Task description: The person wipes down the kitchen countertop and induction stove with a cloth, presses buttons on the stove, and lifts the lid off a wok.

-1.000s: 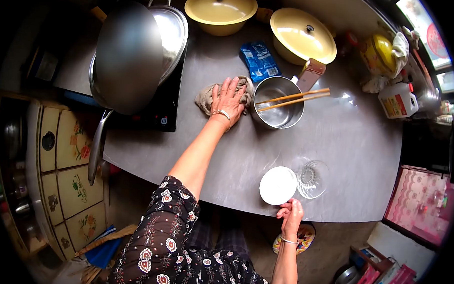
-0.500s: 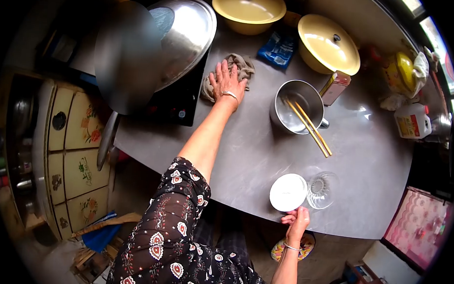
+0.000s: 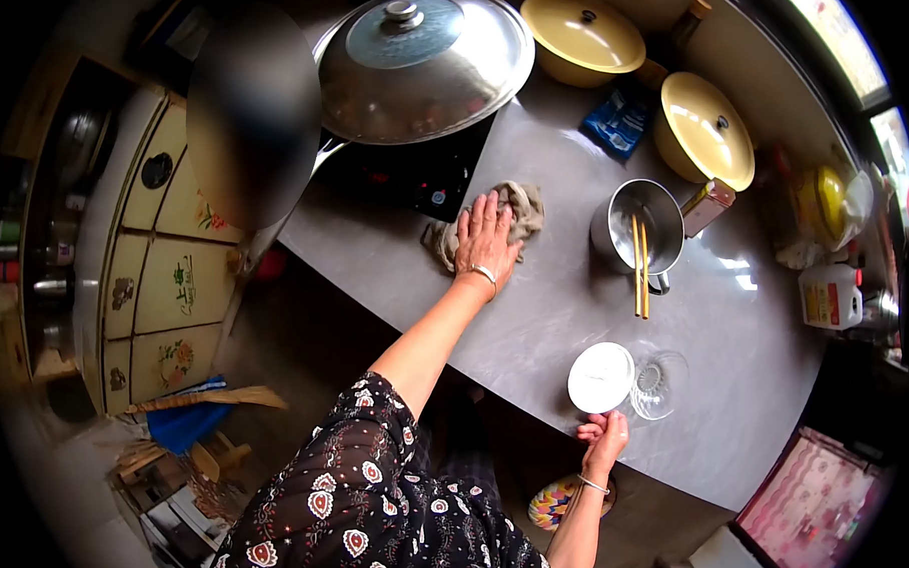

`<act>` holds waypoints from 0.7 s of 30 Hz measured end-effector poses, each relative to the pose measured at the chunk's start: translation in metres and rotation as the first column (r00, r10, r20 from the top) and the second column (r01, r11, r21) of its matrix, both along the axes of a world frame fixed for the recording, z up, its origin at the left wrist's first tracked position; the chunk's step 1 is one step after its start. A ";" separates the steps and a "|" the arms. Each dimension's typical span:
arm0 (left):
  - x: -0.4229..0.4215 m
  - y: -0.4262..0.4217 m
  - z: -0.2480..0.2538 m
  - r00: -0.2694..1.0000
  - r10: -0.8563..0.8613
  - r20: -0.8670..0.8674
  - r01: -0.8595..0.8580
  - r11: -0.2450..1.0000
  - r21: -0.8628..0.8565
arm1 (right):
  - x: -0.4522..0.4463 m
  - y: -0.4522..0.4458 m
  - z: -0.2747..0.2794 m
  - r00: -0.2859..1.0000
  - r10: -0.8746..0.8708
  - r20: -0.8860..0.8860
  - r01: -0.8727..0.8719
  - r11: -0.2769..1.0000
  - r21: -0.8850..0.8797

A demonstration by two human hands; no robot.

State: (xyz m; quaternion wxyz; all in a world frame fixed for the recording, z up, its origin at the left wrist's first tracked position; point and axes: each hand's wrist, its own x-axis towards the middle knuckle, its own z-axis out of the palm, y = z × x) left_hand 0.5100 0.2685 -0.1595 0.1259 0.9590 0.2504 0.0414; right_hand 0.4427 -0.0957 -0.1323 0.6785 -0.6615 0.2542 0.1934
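My left hand (image 3: 488, 247) lies flat with fingers spread on a crumpled grey-brown cloth (image 3: 525, 211), pressing it to the grey tabletop (image 3: 533, 322) beside the cooktop. Near the front edge, my right hand (image 3: 603, 439) has its fingers curled, just below a white bowl-like dish (image 3: 601, 377). Whether it grips anything is hard to see. A clear glass dish (image 3: 659, 384) sits against the white one's right side. Farther back stands a metal mug (image 3: 617, 230) with a pair of chopsticks (image 3: 641, 276) leaning out over its rim.
A large lidded wok (image 3: 431, 98) covers much of the black cooktop (image 3: 403, 182). Two yellow lidded basins (image 3: 583, 38), a blue packet (image 3: 617, 121) and a small box (image 3: 709, 205) stand toward the back. A white jug (image 3: 830, 297) is at right.
The view has shifted, so the tabletop things appear farther right and more of the wok shows. My left hand and the cloth are nearer the front edge; my right hand stays by the white dish.
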 end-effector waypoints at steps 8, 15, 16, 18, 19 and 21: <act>-0.066 -0.016 0.006 0.993 -0.095 0.069 0.099 0.993 -0.056 | 0.000 -0.008 -0.011 1.000 0.027 0.003 -0.027 0.999 -0.044; -0.102 -0.006 0.003 0.980 -0.163 0.115 0.174 0.980 -0.096 | 0.002 -0.009 -0.011 0.999 0.027 0.020 -0.025 0.996 -0.081; -0.108 0.001 0.004 0.976 -0.178 0.122 0.190 0.977 -0.095 | 0.002 -0.009 -0.010 0.999 0.026 0.023 -0.024 0.996 -0.084; -0.119 0.018 0.007 0.970 -0.201 0.137 0.214 0.974 -0.082 | 0.000 -0.009 -0.011 1.000 0.018 0.025 -0.015 0.996 -0.091; -0.123 0.027 0.010 0.966 -0.198 0.164 0.216 0.971 -0.100 | -0.002 -0.010 -0.012 1.000 0.012 0.028 -0.010 0.997 -0.076; -0.127 0.036 0.011 0.965 -0.159 0.209 0.189 0.973 -0.132 | -0.006 -0.009 -0.010 0.999 0.007 0.033 -0.005 0.999 -0.046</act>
